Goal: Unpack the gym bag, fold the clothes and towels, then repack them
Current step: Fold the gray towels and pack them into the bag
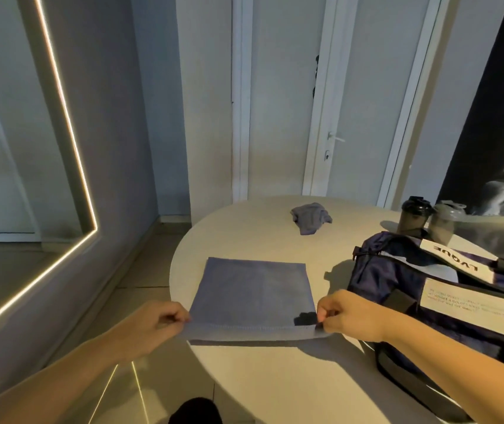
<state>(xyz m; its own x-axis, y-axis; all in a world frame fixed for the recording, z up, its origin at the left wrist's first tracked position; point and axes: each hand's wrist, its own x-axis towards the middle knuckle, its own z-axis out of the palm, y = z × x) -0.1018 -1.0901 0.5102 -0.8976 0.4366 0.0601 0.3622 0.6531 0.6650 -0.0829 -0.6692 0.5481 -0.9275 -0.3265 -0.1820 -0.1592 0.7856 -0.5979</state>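
Folding the blue towel (252,289) cleanly requires that we lift both near corners together, keep the stitched hem taut, and carry it level to the far edge so the corners align. Our left hand (156,324) pinches the near left corner; our right hand (347,316) pinches the near right corner, fingers closed tight on the cloth. The towel lies flat on the bench (244,228), just beside the gym bag (422,289). A crumpled garment (310,217) waits farther back.
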